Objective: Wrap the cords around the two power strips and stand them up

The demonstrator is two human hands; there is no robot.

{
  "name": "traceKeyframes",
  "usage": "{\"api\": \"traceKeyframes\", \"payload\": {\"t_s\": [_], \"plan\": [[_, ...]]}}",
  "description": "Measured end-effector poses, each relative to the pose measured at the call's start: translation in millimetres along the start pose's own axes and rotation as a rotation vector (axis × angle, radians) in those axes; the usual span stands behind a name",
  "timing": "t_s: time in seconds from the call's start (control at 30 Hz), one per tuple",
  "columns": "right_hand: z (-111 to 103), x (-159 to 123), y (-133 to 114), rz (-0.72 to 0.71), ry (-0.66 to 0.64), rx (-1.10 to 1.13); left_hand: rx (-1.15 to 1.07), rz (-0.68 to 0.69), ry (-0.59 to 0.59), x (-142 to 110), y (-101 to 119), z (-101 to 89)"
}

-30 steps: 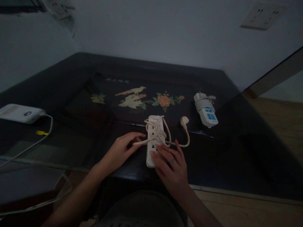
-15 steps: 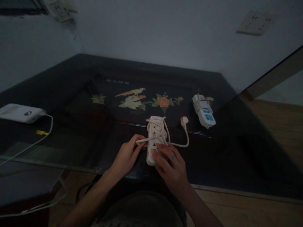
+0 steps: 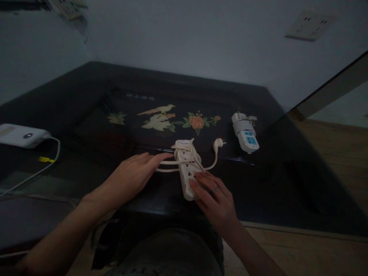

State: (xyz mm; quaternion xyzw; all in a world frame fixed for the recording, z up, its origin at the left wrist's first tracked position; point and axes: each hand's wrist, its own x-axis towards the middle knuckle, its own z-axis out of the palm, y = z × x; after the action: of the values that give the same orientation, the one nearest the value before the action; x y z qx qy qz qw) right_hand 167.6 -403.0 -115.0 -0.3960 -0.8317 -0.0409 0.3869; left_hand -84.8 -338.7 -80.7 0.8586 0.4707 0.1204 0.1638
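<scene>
Two bare hands are at the near edge of one dark table [image 3: 287, 184], and between them lies one white power strip [image 3: 188, 190], near the middle of this edge. It lies flat, its near end turned a little to the right. One cream cord [image 3: 169, 163] makes several loops over the far part of the strip.

The left hand [image 3: 130, 178] is at the left of the strip and grasps one loop of the cord; two lines of it go from the strip to the fingers. The right hand [image 3: 217, 201] has its fingers bent upon the near end of the strip, touching it; whether they clamp it, one cannot tell. One ring [image 3: 215, 189] is on this hand.

To the right of the strip, the cord ends in one plug [image 3: 218, 143], which lies on the table. Farther right is one second power strip [image 3: 249, 142], with two blue socket areas and one grey cord [image 3: 243, 127] wound around it.

At the left side lies one white device [image 3: 23, 136], with one white cable [image 3: 59, 149] and one yellow tag [image 3: 46, 159] on the cable. On the wall at far right is one socket plate [image 3: 310, 25].
</scene>
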Motion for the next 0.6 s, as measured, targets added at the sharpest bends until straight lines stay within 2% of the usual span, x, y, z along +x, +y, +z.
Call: {"api": "traceKeyframes", "payload": {"t_s": [0.13,0.2,0.23,0.3,0.33,0.37,0.4,0.43,0.5,0.6], "plan": [[1.6,-1.3,-1.5,-0.005,0.006,-0.029,-0.028,-0.018,0.023,3.8,1.5,5.5],[4.3,-1.7,-3.9,0.005,0.015,-0.031,-0.053,-0.025,0.099,-0.4,9.9,15.4],[5.7,-2.2,-5.4,0.018,0.022,-0.028,-0.049,-0.028,0.184,-4.7,15.8,20.4],[8.4,-3.7,-8.5,0.057,0.037,-0.015,0.004,-0.03,0.45,-16.0,30.1,28.9],[9.7,-4.8,-9.9,0.082,0.045,-0.003,0.014,-0.004,0.607,-22.0,37.4,32.5],[10.9,-6.0,-11.2,0.108,0.052,0.012,-0.023,0.075,0.69,-27.3,44.0,35.9],[12.0,-7.3,-12.3,0.133,0.058,0.027,-0.106,0.169,0.658,-31.2,49.4,39.5],[13.3,-8.5,-13.3,0.155,0.06,0.04,-0.189,0.225,0.554,-33.3,53.1,43.7],[15.9,-10.4,-15.2,0.195,0.058,0.049,-0.237,0.199,0.389,-31.8,54.7,53.9],[18.7,-11.8,-18.9,0.227,0.04,0.037,-0.185,0.106,0.297,-21.2,46.8,70.2]]}}
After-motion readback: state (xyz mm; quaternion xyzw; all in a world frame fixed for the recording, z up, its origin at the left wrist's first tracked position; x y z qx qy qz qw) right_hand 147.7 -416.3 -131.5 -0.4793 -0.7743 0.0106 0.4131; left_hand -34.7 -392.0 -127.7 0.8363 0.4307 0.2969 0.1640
